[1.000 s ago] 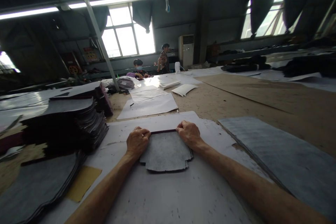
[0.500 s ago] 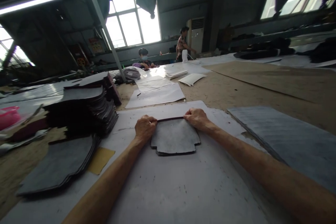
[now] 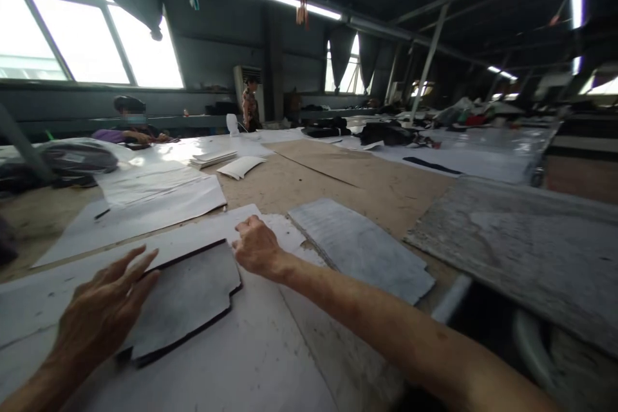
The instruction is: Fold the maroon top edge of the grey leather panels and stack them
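A small stack of grey cut panels [image 3: 190,299] with dark edges and a notched corner lies on white paper [image 3: 261,341]. My left hand [image 3: 109,309] is at its left side, fingers stretched and spread, the fingertips by the dark top edge. Whether that palm touches the panels is hard to see. Just right of the stack's far right corner is my right hand [image 3: 258,248], its fingers curled in and no object showing in them. Further right lies a larger pile of pale grey pieces [image 3: 360,248], beyond my right wrist.
White sheets [image 3: 159,196] and curved white pieces [image 3: 241,166] lie farther back. Brown sheet material [image 3: 357,174] covers the table's middle. A grey slab [image 3: 521,244] stands at the right, above a dark gap. Two people [image 3: 131,121] are across the table.
The view has swung right, so the dark stacks at the left are out of sight. Both hands have let go of the panel stack's top edge; the left hand has opened.
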Available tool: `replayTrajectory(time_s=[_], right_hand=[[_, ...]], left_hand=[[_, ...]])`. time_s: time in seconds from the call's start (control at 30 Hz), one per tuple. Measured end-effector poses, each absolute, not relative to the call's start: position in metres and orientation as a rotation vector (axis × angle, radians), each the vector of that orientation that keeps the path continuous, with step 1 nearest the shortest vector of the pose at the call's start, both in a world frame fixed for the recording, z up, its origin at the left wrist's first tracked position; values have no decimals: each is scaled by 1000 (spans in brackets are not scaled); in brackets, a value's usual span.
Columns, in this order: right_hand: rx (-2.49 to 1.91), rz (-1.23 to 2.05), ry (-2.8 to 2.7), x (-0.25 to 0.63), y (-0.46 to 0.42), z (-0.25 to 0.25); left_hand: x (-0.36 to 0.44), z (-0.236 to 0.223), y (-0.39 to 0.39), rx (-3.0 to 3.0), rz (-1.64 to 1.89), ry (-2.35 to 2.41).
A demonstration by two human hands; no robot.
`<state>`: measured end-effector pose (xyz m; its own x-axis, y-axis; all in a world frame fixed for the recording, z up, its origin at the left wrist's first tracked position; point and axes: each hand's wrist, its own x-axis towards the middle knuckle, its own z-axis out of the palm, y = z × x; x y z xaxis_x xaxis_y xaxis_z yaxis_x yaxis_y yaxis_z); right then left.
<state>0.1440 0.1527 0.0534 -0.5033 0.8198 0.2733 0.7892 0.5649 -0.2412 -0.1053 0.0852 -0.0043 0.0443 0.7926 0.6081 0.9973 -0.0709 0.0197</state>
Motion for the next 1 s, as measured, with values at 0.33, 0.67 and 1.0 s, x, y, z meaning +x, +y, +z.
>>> replayTrajectory(time_s=[0.33, 0.67, 1.0], right_hand=[[-1418, -23, -2405, 326, 111, 51], [-1285, -9, -2518, 354, 93, 29], [-1301, 144, -2312, 354, 105, 19]], left_hand=[[-91, 0, 83, -2092, -741, -1694], [48, 10, 57, -2604, -704, -1136], [142, 12, 70, -2908, -983, -1138]])
